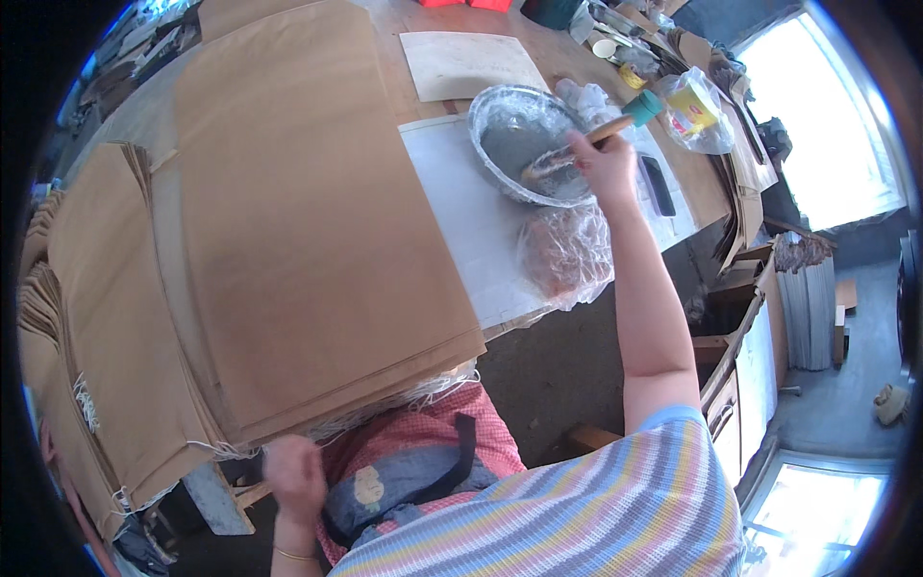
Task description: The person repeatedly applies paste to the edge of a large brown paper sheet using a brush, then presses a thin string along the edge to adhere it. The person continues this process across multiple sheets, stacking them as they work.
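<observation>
My right hand (604, 165) is closed round the wooden handle of a brush (608, 130) with a green end. The brush's lower end dips into a round basin (478, 144) of greyish paste, and its tip is partly hidden there. White residue coats the basin's rim. By the near edge of a large stack of brown paper sheets (317, 221), my left hand (296, 476) hangs low, apart from the paper. Its fingers look curled but are smeared by motion. White strings (433, 388) trail from the stack's near edge.
A clear plastic bag (567, 252) lies just nearer than the basin. Right of it are a dark phone (658, 186) and a bagged yellow-and-white container (694, 106). Folded brown paper (125, 308) stands at left. An open drawer cabinet (726, 394) is on the right.
</observation>
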